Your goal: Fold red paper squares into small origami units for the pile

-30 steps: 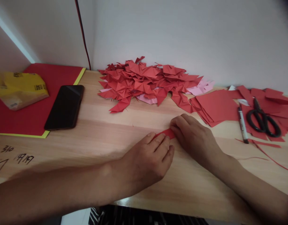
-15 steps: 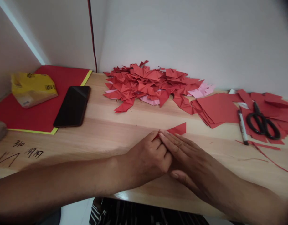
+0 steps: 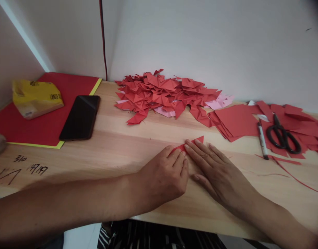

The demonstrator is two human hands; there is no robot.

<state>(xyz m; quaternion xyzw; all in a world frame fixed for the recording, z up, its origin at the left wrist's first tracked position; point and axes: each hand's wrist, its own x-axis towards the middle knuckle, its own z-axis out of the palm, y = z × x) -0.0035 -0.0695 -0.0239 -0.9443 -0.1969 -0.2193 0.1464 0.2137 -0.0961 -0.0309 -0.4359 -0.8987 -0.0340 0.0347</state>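
A small folded piece of red paper [image 3: 179,147] lies on the wooden table in front of me, its pointed tip showing beyond my fingers. My left hand [image 3: 165,174] has its fingers curled over the near left part of the paper, pinching it; the thumb is hidden. Stretched out flat, the fingers of my right hand [image 3: 213,167] press on the paper, with the thumb apart on the wood. The two hands hide much of the paper.
Beyond my hands is a pile of folded red and pink papers [image 3: 164,91]. To the right are red paper sheets [image 3: 236,119], scissors [image 3: 283,138], a marker [image 3: 262,141] and thin red strips. A phone [image 3: 80,117] and yellow packet [image 3: 37,98] lie left.
My right hand has slid slightly right along the paper, away from my left knuckles, uncovering more red between the hands. The left hand stays nearly in place. The view has shifted a little.
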